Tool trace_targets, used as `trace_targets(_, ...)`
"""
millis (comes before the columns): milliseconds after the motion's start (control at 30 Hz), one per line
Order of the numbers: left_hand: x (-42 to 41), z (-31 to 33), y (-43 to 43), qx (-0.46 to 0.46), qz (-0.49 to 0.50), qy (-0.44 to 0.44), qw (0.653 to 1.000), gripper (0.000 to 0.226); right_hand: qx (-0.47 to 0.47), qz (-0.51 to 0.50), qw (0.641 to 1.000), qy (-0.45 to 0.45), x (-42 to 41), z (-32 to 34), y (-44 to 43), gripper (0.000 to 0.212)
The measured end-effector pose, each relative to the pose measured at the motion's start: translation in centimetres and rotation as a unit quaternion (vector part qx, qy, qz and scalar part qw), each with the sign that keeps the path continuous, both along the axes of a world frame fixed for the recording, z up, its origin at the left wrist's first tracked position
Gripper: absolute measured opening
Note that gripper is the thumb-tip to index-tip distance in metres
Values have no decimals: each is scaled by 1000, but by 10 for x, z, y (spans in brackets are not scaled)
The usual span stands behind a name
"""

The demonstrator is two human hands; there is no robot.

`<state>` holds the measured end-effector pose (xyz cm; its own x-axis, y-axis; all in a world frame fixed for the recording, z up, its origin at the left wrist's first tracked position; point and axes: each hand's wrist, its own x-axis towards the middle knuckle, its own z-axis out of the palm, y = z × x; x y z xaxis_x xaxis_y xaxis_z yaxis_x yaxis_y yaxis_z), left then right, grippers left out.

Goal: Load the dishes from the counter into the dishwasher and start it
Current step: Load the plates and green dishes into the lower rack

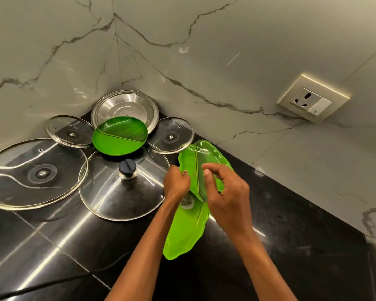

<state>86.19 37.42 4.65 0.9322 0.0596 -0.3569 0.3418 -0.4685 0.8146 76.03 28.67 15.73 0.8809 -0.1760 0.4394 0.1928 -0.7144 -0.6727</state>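
Two green leaf-shaped plates overlap on the black counter (291, 224) near the right wall. The upper leaf plate (195, 157) faces up. The lower leaf plate (185, 231) shows its underside, which carries a round sticker. My left hand (176, 183) grips the plates' left edge where they overlap. My right hand (226, 192) is over the upper plate with curled fingers and its thumb in front of the plate's face; I cannot tell whether it holds the plate. A round green plate (119, 135) leans in the corner against a steel plate (126, 105).
Several lids lie in the corner: a steel lid with a black knob (122, 187), a large glass lid (35, 172) and two small glass lids (71, 131) (172, 134). A black cable (52, 281) crosses the counter at lower left. A wall socket (313, 98) sits on the right.
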Motion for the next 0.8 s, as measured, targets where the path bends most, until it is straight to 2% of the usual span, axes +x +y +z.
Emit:
trace_targets(167, -23, 8, 71, -6, 102, -33, 994, 23, 60, -49, 997, -26, 24, 2, -5, 13)
trace_targets(300, -41, 19, 120, -36, 155, -43, 986, 12, 94, -50, 994, -6, 51, -7, 13, 11)
trace_targets(433, -61, 35, 149, -82, 191, -61, 976, 20, 93, -29, 995, 2, 86, -20, 34, 10)
trace_targets(500, -76, 41, 168, -89, 223, -81, 967, 22, 49, -11, 999, 8, 111, -34, 45, 11)
trace_targets(633, -90, 55, 212, -57, 311, -132, 939, 8, -126, 105, 985, 48, 160, -75, 74, 22)
trace_targets(800, -78, 64, 246, -7, 376, -153, 914, 8, -356, 229, 899, 109, 200, -112, 116, 48)
